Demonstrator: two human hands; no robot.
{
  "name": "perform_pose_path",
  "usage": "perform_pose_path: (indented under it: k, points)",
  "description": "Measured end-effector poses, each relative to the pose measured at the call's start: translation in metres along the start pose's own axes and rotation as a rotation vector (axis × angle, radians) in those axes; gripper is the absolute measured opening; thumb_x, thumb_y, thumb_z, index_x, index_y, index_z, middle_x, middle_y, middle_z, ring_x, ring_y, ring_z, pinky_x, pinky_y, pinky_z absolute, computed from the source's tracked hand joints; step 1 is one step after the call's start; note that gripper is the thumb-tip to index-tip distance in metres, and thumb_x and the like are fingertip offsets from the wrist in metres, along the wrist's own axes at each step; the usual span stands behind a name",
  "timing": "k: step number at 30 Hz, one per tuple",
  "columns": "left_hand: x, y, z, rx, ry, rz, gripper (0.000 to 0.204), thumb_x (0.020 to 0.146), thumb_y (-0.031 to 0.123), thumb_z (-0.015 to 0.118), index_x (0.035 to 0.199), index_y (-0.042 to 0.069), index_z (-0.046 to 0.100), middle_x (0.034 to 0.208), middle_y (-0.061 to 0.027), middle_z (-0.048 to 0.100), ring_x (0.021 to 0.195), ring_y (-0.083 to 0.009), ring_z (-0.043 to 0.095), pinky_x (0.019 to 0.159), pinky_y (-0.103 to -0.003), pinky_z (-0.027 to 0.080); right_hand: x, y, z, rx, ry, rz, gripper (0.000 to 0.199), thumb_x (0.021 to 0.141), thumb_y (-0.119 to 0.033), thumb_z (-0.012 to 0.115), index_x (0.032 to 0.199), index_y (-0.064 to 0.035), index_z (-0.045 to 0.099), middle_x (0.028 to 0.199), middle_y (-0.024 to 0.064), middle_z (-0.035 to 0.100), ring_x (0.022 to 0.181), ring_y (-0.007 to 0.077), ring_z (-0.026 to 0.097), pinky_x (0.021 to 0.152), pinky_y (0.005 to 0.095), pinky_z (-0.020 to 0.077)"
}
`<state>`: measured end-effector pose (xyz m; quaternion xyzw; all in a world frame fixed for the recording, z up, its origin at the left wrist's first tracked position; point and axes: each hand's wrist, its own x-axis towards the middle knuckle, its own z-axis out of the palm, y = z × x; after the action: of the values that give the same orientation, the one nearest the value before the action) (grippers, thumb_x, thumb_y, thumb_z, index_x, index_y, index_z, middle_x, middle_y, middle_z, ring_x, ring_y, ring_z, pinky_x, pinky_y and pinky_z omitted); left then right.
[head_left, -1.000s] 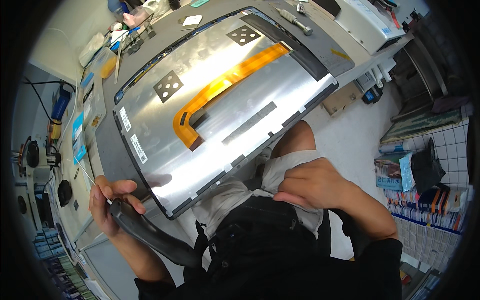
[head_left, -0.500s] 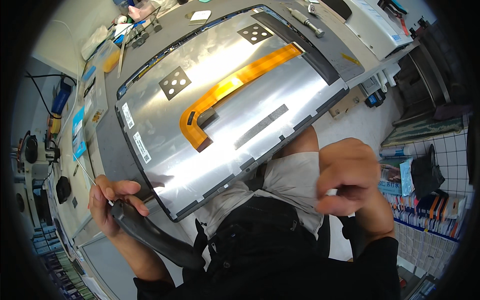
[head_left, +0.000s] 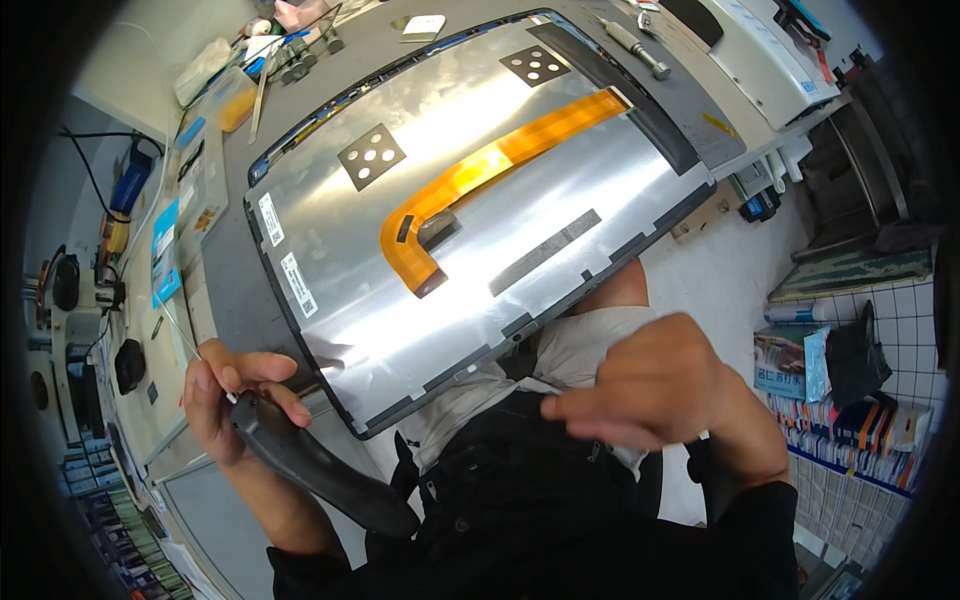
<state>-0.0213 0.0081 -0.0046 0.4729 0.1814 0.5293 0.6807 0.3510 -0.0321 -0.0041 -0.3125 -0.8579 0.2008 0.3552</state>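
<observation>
1. A shallow clear box [head_left: 215, 185] stood on the left of the worktop [head_left: 195, 320], with small gold-brown bits [head_left: 207, 219] in it. Just beyond, a clear container [head_left: 222, 88] held something yellow [head_left: 238, 108]. Far right of the person, a wire rack [head_left: 845, 492] was packed with thin coloured items [head_left: 860, 440].
2. The silver-backed panel [head_left: 400, 350], an orange ribbon cable [head_left: 545, 128] across it, lay slanted over the grey mat [head_left: 235, 275]. Its near edge reached over the person's light shorts [head_left: 580, 345].
3. Bare mat showed along the panel's left side. Another strip lay right of it, toward the white machine [head_left: 770, 65]; a metal tool [head_left: 635, 48] rested beyond its far right corner.
4. The left hand [head_left: 225, 405], near left, had its grip closed about the upper end of the curved black piece [head_left: 320, 465], where a white cord [head_left: 180, 325] met it.
5. The right hand [head_left: 650, 390], blurred, hung between panel and torso, fingers curled; whether its grip clasped anything could not be told.
</observation>
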Motion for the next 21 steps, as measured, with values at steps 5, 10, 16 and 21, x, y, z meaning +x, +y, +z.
perform_pose_path:
  k: [5,10,16,21]
  points:
    - [-0.008,0.003,0.008,-0.007,0.069,-0.019,0.03,0.101,0.024,0.033,0.088,0.0,0.046,0.102,-0.0437,0.055,0.066,-0.0474,0.066,0.053,-0.044,0.058,0.007,-0.022,0.004,0.327,-0.008,0.071,0.023,0.075,-0.023,0.078,0.09,-0.0099,0.066,0.06,0.0004,0.052,0.05,0.0175,0.054,0.043,0.0287,0.0392]
    - [-0.013,0.004,0.072,0.032,0.016,0.06,0.035,0.1,0.027,0.041,0.082,0.001,0.053,0.095,-0.042,0.059,0.07,-0.0461,0.066,0.059,-0.045,0.058,0.021,-0.063,0.038,0.557,-0.187,0.162,0.068,0.077,-0.034,0.076,0.127,-0.0038,0.042,0.104,0.0141,0.058,0.079,0.0293,0.064,0.064,0.035,0.054]
    - [-0.029,-0.013,0.106,-0.158,-0.054,-0.046,0.037,0.099,0.025,0.046,0.101,-0.008,0.063,0.111,-0.0386,0.056,0.105,-0.0457,0.06,0.09,-0.047,0.05,0.024,-0.092,0.048,0.58,-0.353,0.348,0.078,0.075,-0.037,0.079,0.129,0.0005,0.037,0.109,0.0184,0.057,0.088,0.0326,0.064,0.071,0.0373,0.0553]
    - [-0.029,-0.017,0.114,-0.04,-0.253,-0.163,0.033,0.098,0.015,0.046,0.112,-0.01,0.062,0.128,-0.0369,0.046,0.117,-0.0436,0.053,0.099,-0.047,0.043,0.022,-0.087,0.037,0.605,-0.511,0.438,0.063,0.083,-0.036,0.07,0.128,-0.0032,0.041,0.109,0.0163,0.058,0.086,0.0341,0.065,0.068,0.0399,0.0554]
